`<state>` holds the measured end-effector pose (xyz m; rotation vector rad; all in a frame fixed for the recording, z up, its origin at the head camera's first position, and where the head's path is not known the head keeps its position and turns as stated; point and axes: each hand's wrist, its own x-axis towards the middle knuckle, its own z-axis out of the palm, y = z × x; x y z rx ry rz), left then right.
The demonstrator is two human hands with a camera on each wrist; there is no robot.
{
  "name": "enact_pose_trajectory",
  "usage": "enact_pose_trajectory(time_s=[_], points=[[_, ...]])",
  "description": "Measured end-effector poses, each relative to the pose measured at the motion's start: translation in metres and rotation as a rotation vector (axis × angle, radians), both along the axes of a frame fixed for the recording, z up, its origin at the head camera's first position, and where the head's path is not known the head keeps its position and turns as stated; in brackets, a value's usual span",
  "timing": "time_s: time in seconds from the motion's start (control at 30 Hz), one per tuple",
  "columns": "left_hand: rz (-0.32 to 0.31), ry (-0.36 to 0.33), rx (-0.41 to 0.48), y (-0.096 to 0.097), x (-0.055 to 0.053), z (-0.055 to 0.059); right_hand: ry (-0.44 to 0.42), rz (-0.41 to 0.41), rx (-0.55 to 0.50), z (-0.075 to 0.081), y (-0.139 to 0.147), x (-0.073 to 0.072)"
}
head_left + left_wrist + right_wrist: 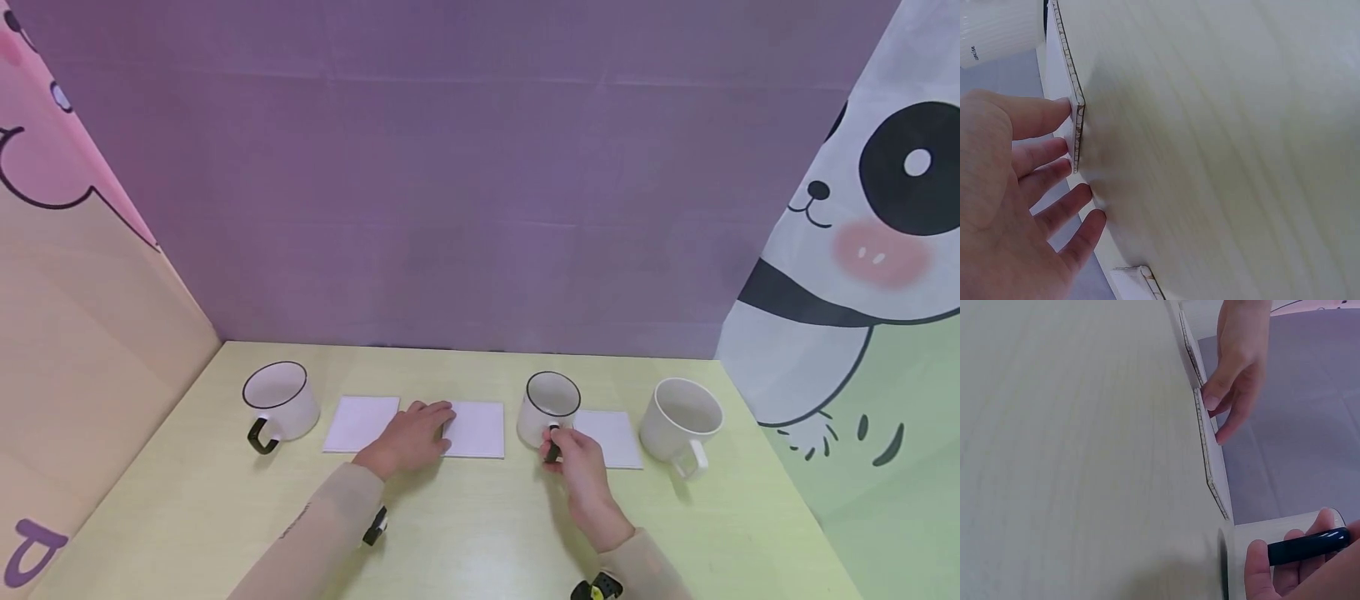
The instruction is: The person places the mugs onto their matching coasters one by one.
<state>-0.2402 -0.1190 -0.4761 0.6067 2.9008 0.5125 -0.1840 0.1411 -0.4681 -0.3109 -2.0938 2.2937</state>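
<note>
My left hand [411, 437] touches the left edge of the middle white square board [476, 431]. In the left wrist view its thumb and first fingers meet that board's corner, with the other fingers spread and fairly straight. My right hand [587, 477] pinches the black handle [1307, 547] of a white mug with a black rim [542, 417]. This mug stands between the middle board and the right white board [613, 440], covering part of the latter's left side. Whether its base touches the table cannot be made out.
Left of my left hand lies another white board [360, 422]. A wider black-rimmed white mug [294, 415] stands at the far left, and a plain white mug [663, 429] at the right. A purple cloth wall [465, 208] rises behind the table [465, 533].
</note>
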Motion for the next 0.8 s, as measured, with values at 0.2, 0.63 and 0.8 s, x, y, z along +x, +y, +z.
enact_pose_trajectory(time_s=[0.2,0.63,0.8], points=[[-0.002,-0.003,0.002,-0.001,-0.001,-0.001,0.014,-0.008,-0.019,0.009,0.005,0.0],[-0.006,-0.003,0.009,-0.002,-0.002,-0.003,0.045,-0.015,-0.031,0.017,0.006,-0.002],[-0.005,-0.004,0.022,-0.002,-0.002,-0.003,0.053,-0.012,-0.024,0.02,0.006,-0.001]])
